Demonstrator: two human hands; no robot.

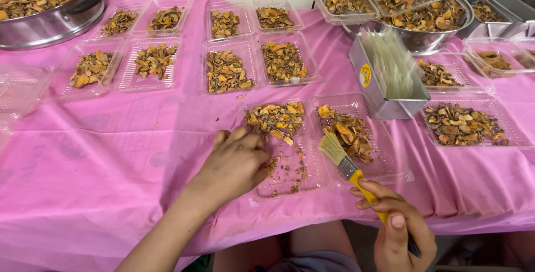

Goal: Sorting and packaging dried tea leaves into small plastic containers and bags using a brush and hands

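Low in the frame's centre, the left hand lay curled on a clear tray of orange dried slices. Lower right, the right hand gripped a yellow-handled brush over the pink worktop.

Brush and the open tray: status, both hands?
Right hand grips yellow-handled brush, bristles over the open clear tray. Left hand rests on the tray's dried slices. Nothing blocking.

pink tablecloth; yellow-handled brush
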